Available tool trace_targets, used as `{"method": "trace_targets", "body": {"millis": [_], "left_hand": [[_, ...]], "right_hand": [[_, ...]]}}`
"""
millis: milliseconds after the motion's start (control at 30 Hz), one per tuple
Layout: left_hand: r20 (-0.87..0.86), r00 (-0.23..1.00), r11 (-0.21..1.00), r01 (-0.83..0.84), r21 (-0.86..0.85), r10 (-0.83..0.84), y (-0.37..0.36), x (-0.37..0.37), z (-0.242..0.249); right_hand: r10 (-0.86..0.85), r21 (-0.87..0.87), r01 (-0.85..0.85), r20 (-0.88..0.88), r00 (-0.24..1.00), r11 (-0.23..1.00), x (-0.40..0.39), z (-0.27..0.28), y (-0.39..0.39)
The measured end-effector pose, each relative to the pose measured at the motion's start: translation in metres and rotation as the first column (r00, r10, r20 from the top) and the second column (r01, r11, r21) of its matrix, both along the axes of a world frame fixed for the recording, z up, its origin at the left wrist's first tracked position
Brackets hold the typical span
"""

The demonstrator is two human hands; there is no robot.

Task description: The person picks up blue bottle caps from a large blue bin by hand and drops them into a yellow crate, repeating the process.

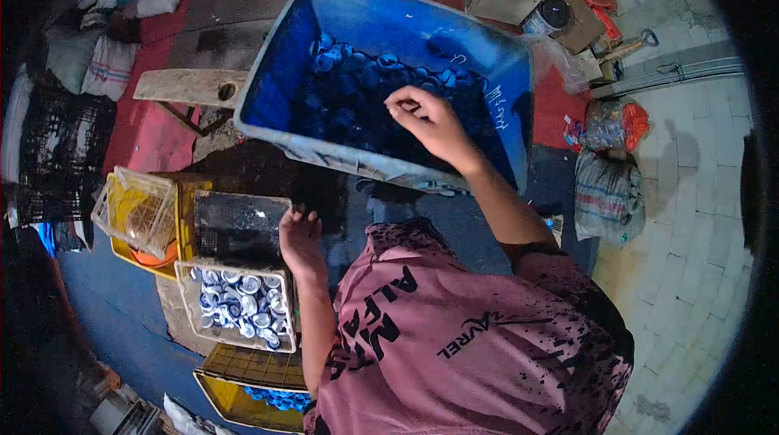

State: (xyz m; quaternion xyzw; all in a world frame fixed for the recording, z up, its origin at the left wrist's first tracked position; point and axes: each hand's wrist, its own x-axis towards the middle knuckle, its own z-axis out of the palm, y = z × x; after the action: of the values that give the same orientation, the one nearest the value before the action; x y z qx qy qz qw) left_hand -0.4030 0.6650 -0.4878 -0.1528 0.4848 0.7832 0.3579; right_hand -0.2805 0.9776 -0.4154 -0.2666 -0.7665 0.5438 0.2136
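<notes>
A large blue tub (280,139) holds many dark round pieces, some of them lit blue along its far side. Over the tub is my right hand (432,122), its fingers curled with the thumb near the fingertips; whether anything small is between them cannot be made out. My left hand (301,236) hangs beside the right end of a dark crate (235,220), fingers bent downward, their tips hard to see. Just below that crate, a white crate (189,305) is filled with white and silver ring-like pieces.
At the left stands a yellow crate (120,250) with a basket on it. Another yellow crate (213,402) with blue pieces lies at the bottom. A wooden bench (182,86) adjoins the tub. Sacks (604,195) and a shovel handle (629,47) are at the right.
</notes>
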Motion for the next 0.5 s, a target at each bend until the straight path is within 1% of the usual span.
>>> {"method": "trace_targets", "body": {"millis": [33,67,100,133,167,233,267,300,333,367,400,467,500], "left_hand": [[-0.060,0.998,1.000,0.024,-0.017,-0.025,0.028,-0.003,0.010],[-0.229,0.972,0.997,0.044,-0.067,-0.058,0.055,-0.007,0.018],[-0.388,0.917,0.991,0.055,-0.120,-0.098,0.079,-0.008,0.026],[-0.530,0.836,0.983,0.058,-0.174,-0.144,0.099,-0.007,0.033],[-0.653,0.739,0.978,0.044,-0.203,-0.169,0.117,-0.007,0.040],[-0.774,0.572,0.957,0.072,-0.281,-0.270,0.141,-0.015,0.040],[-0.820,0.474,0.943,0.081,-0.322,-0.321,0.149,-0.018,0.039],[-0.829,0.409,0.921,0.099,-0.376,-0.382,0.156,-0.021,0.035],[-0.874,0.234,0.904,0.073,-0.421,-0.426,0.167,-0.028,0.040],[-0.869,0.205,0.892,0.086,-0.443,-0.451,0.175,-0.030,0.034],[-0.862,0.178,0.880,0.098,-0.464,-0.474,0.180,-0.032,0.028],[-0.833,0.030,0.834,0.020,-0.552,-0.552,0.185,-0.036,0.021],[-0.806,-0.040,0.807,-0.023,-0.590,-0.590,0.187,-0.036,0.019]], "right_hand": [[-0.007,0.030,0.006,0.067,0.998,1.000,-0.004,-0.010,0.025],[0.022,0.020,-0.024,0.085,0.996,1.000,-0.005,-0.037,0.053],[0.007,0.002,-0.008,0.163,0.987,1.000,-0.009,-0.056,0.074],[-0.004,-0.016,0.009,0.243,0.970,1.000,-0.011,-0.074,0.091],[-0.004,0.022,-0.002,0.266,0.964,1.000,-0.014,-0.099,0.107],[-0.002,0.097,-0.029,0.301,0.954,0.995,-0.027,-0.158,0.134],[0.001,0.143,-0.052,0.336,0.942,0.988,-0.035,-0.174,0.143],[0.000,0.186,-0.074,0.369,0.929,0.980,-0.043,-0.190,0.151],[-0.004,0.227,-0.096,0.402,0.915,0.969,-0.051,-0.209,0.157],[-0.027,0.223,-0.123,0.568,0.822,0.967,-0.062,-0.242,0.164],[-0.048,0.269,-0.149,0.609,0.792,0.952,-0.072,-0.253,0.166],[-0.094,0.352,-0.214,0.683,0.725,0.911,-0.091,-0.271,0.166],[-0.035,0.342,-0.297,0.706,0.707,0.891,-0.098,-0.281,0.172]]}}
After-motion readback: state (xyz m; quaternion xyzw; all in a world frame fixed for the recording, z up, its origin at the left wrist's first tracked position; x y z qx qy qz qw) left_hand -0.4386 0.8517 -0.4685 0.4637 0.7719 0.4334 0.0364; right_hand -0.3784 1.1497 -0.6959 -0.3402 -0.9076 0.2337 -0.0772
